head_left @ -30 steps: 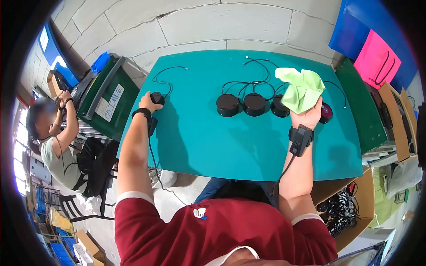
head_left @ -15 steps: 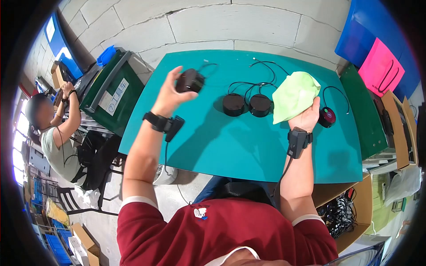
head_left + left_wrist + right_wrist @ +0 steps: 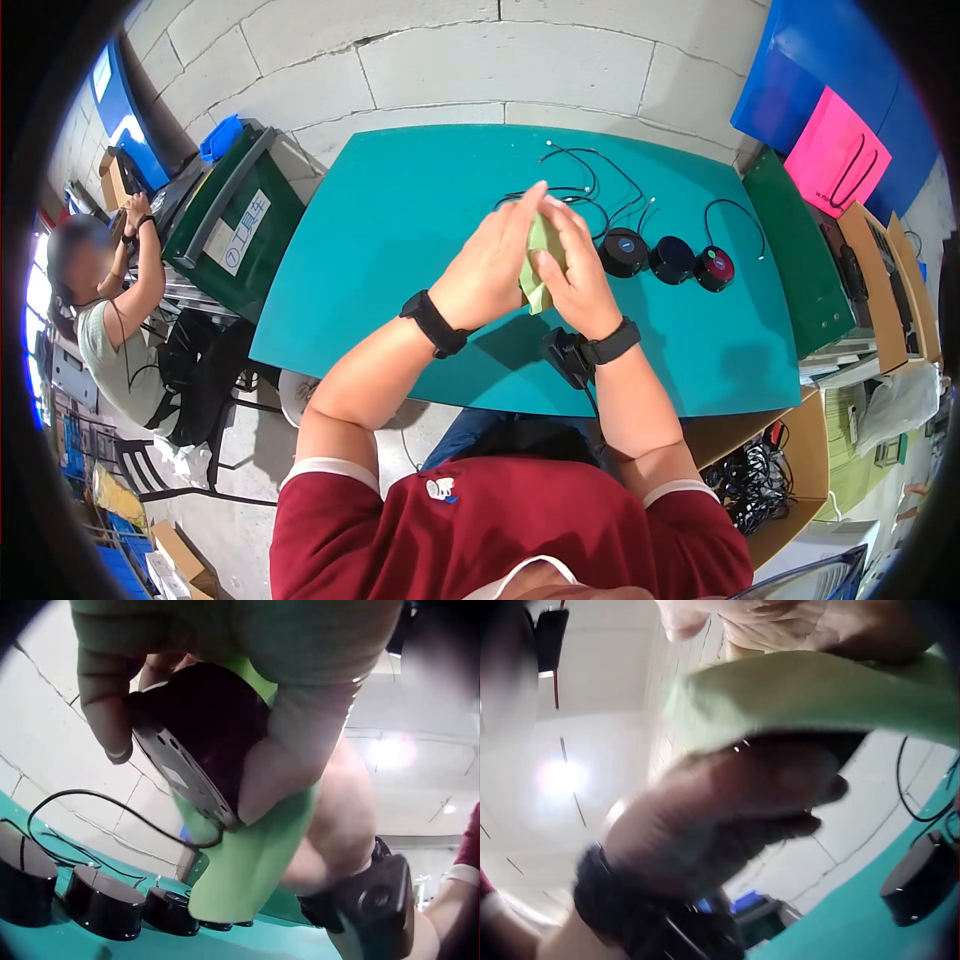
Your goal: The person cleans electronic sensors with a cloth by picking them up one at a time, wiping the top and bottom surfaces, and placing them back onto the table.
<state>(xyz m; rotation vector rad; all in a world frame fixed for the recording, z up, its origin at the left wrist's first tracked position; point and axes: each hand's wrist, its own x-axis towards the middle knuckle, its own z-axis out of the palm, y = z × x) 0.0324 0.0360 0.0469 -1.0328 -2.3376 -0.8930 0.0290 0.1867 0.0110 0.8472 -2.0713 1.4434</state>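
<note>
Over the middle of the table both hands meet around a light green cloth (image 3: 538, 265). My left hand (image 3: 482, 270) grips a round black puck-shaped device (image 3: 206, 712) by its side; its paler flat face, with small holes and a thin cable, shows in the left wrist view. Against the other side of the device, my right hand (image 3: 580, 285) holds the cloth, its thumb bent over the fabric in the head view. A loose flap of cloth hangs below the device. Right of the hands stand three similar black devices (image 3: 624, 252) with cables; others are hidden behind the hands.
Thin black cables (image 3: 600, 155) lie across the back of the green table (image 3: 340, 270), near the block wall. A cardboard box (image 3: 815, 470) of tangled cables stands below the table's right edge. At the left, another person (image 3: 120, 330) sits beside a green tool cart (image 3: 235, 225).
The left hand has lifted a black device off the table's left side and carried it right to the cloth. The right hand has moved left and turned, bringing the cloth against the device.
</note>
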